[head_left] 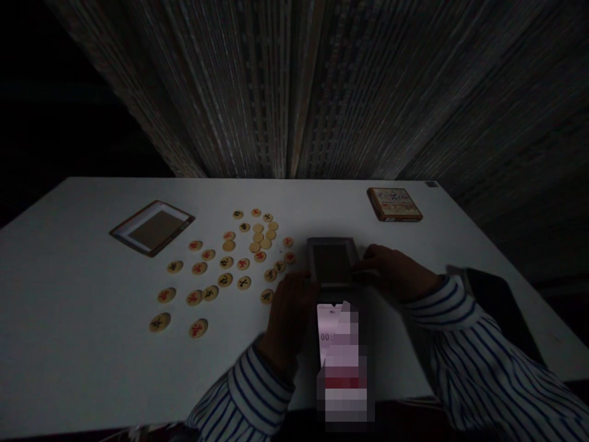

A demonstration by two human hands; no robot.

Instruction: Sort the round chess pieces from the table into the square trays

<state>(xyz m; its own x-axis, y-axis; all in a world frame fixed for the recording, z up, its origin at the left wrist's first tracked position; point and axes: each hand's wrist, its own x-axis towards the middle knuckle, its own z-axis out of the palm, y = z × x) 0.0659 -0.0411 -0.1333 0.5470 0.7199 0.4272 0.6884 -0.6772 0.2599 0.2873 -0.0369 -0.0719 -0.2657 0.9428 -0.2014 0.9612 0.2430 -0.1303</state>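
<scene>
A shallow grey box [334, 282] with a darker brown inside sits on the white table in front of me. My left hand [292, 316] is closed at its near left corner, with the fingertips partly hidden in the gloom. On the box's right edge, my right hand [396, 270] is closed, thumb and fingers bent around the rim. To the left lie many round wooden Chinese chess pieces [225, 280], marked in red or black, with several plain sides facing up. One marked piece [267, 296] is close beside my left hand.
A lit phone [324, 325], partly pixelated, is in front of the box. An open, flat box part [154, 228] rests at the far left. A decorated box [394, 204] lies at the back right, and a dark flat object [501, 304] is beside my right sleeve. Curtains hang behind the table [101, 368].
</scene>
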